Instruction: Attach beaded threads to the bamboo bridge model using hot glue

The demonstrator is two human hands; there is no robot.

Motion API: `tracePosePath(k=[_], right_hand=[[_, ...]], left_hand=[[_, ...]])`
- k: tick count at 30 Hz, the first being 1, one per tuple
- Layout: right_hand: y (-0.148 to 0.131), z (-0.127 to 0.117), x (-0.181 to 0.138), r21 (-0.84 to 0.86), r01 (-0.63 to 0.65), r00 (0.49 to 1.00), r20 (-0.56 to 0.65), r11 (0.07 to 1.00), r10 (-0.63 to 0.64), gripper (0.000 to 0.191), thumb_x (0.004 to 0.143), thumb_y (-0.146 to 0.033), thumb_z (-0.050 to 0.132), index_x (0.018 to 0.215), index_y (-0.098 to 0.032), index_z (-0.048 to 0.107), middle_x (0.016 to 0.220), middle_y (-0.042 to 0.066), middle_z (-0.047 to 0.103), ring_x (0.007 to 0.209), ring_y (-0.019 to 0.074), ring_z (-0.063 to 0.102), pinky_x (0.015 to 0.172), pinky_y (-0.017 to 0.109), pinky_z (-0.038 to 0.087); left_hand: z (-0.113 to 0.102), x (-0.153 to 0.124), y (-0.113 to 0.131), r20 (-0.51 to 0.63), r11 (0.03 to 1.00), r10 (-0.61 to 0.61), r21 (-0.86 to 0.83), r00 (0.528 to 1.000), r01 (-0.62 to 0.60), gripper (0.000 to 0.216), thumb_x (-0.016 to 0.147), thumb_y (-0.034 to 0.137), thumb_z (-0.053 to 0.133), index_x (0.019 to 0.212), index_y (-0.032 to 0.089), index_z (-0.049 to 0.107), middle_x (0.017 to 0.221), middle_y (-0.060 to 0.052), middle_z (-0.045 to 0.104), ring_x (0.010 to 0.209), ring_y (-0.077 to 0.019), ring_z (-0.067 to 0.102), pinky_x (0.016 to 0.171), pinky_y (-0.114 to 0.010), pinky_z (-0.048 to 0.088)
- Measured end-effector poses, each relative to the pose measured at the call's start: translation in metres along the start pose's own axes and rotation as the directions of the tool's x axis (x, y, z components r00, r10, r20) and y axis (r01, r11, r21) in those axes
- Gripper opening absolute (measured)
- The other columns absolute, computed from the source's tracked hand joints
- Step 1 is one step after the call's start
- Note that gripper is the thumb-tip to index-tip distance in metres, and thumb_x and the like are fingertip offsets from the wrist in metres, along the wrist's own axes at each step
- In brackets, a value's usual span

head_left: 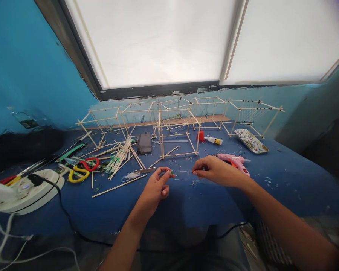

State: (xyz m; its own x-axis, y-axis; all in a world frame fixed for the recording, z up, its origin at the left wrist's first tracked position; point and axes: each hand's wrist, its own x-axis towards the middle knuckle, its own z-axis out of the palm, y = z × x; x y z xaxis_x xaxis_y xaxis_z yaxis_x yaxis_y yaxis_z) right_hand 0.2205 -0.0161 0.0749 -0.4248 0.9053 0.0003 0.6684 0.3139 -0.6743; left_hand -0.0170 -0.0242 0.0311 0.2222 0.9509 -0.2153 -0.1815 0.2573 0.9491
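Note:
Over the front middle of the blue table, my left hand (pixel 157 185) is closed in a pinch on a small green piece (pixel 172 173), too small to name. A thin white string (pixel 183 172) stretches from there to my right hand (pixel 210 170), whose thumb and fingertips are pinched on it. A second strand sags slightly below. Just behind my right hand lies a pink glue gun (pixel 234 160). A bundle of white string (pixel 130 176) and a thin wooden stick (pixel 118 186) rest left of my left hand.
Wooden stick frames (pixel 177 122) stand along the wall. Loose sticks (pixel 121 156), scissors (pixel 83 169) and a white power strip (pixel 31 195) with cords lie left. A glue bottle (pixel 214 140) and patterned tray (pixel 251 141) are at the right. A dark rectangular object (pixel 144 143) sits mid-table.

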Motion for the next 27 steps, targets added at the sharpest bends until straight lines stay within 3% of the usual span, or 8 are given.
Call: tracePosePath(k=[2, 6, 9, 11, 17, 21, 24, 27], right_hand=[[0.004, -0.003, 0.001, -0.008, -0.018, 1.0, 0.017, 1.0, 0.018, 0.019, 0.088, -0.032, 0.059, 0.083, -0.02, 0.074, 0.072, 0.002, 0.07, 0.066, 0.0186, 0.062, 0.059, 0.029, 0.042], [0.013, -0.009, 0.002, 0.028, -0.056, 0.997, 0.058, 0.998, 0.054, 0.02, 0.086, -0.035, 0.061, 0.08, -0.021, 0.073, 0.068, 0.002, 0.068, 0.062, 0.0179, 0.06, 0.054, 0.028, 0.04], [0.018, -0.009, 0.002, 0.012, -0.072, 0.997, 0.023, 0.997, 0.072, 0.022, 0.086, -0.036, 0.061, 0.078, -0.02, 0.073, 0.067, 0.002, 0.068, 0.062, 0.0176, 0.059, 0.055, 0.028, 0.039], [0.02, -0.007, 0.003, 0.0, -0.084, 0.996, -0.026, 0.996, 0.084, 0.024, 0.087, -0.037, 0.059, 0.079, -0.02, 0.073, 0.069, 0.002, 0.067, 0.064, 0.0178, 0.058, 0.056, 0.029, 0.038], [0.028, 0.002, 0.014, -0.016, -0.099, 0.983, -0.159, 0.995, 0.095, 0.027, 0.09, -0.037, 0.055, 0.089, -0.017, 0.073, 0.074, 0.004, 0.067, 0.068, 0.0185, 0.058, 0.062, 0.03, 0.039], [0.033, 0.005, 0.019, -0.009, -0.084, 0.976, -0.201, 0.996, 0.08, 0.028, 0.09, -0.036, 0.055, 0.091, -0.015, 0.073, 0.076, 0.005, 0.068, 0.067, 0.0181, 0.058, 0.063, 0.03, 0.038], [0.037, 0.007, 0.021, 0.008, -0.079, 0.974, -0.211, 0.997, 0.079, 0.028, 0.09, -0.037, 0.055, 0.09, -0.016, 0.073, 0.075, 0.005, 0.068, 0.066, 0.0175, 0.057, 0.061, 0.03, 0.038], [0.039, 0.008, 0.024, 0.015, -0.07, 0.972, -0.223, 0.997, 0.071, 0.027, 0.089, -0.037, 0.056, 0.09, -0.016, 0.074, 0.074, 0.004, 0.068, 0.066, 0.0174, 0.056, 0.061, 0.029, 0.038]], left_hand=[[-0.003, 0.008, 0.004, 0.018, 0.985, 0.048, 0.163, 0.999, -0.05, 0.039, 0.077, 0.048, 0.076, 0.094, 0.019, 0.057, 0.088, -0.003, 0.071, 0.037, 0.0002, 0.035, 0.039, -0.016, 0.021], [-0.007, 0.025, 0.011, 0.038, 0.905, 0.166, 0.391, 0.985, -0.168, 0.029, 0.081, 0.045, 0.07, 0.09, 0.019, 0.062, 0.081, -0.005, 0.073, 0.043, -0.0077, 0.045, 0.044, -0.021, 0.034], [-0.007, 0.035, 0.013, 0.078, 0.736, 0.298, 0.616, 0.951, -0.281, 0.017, 0.084, 0.037, 0.066, 0.087, 0.02, 0.068, 0.083, -0.007, 0.074, 0.068, -0.0193, 0.064, 0.063, -0.028, 0.046], [-0.006, 0.041, 0.012, 0.087, 0.618, 0.349, 0.728, 0.933, -0.298, 0.012, 0.085, 0.033, 0.066, 0.086, 0.022, 0.071, 0.085, -0.007, 0.075, 0.083, -0.0246, 0.068, 0.074, -0.032, 0.047], [-0.003, 0.053, 0.001, 0.072, 0.503, 0.402, 0.815, 0.913, -0.286, 0.01, 0.085, 0.03, 0.069, 0.093, 0.027, 0.076, 0.087, -0.005, 0.075, 0.085, -0.0276, 0.067, 0.08, -0.035, 0.044], [-0.001, 0.039, -0.01, 0.097, 0.43, 0.49, 0.838, 0.867, -0.336, 0.02, 0.089, 0.029, 0.066, 0.106, 0.031, 0.076, 0.107, -0.005, 0.071, 0.094, -0.0259, 0.067, 0.082, -0.032, 0.045], [0.005, 0.021, -0.022, 0.234, 0.296, 0.555, 0.842, 0.798, -0.452, 0.019, 0.094, 0.027, 0.062, 0.104, 0.033, 0.077, 0.108, -0.003, 0.07, 0.086, -0.0201, 0.067, 0.075, -0.028, 0.047], [0.014, 0.011, -0.031, 0.425, 0.105, 0.524, 0.828, 0.738, -0.551, 0.021, 0.093, 0.022, 0.064, 0.107, 0.031, 0.077, 0.105, -0.003, 0.07, 0.09, -0.0198, 0.066, 0.078, -0.029, 0.051]])
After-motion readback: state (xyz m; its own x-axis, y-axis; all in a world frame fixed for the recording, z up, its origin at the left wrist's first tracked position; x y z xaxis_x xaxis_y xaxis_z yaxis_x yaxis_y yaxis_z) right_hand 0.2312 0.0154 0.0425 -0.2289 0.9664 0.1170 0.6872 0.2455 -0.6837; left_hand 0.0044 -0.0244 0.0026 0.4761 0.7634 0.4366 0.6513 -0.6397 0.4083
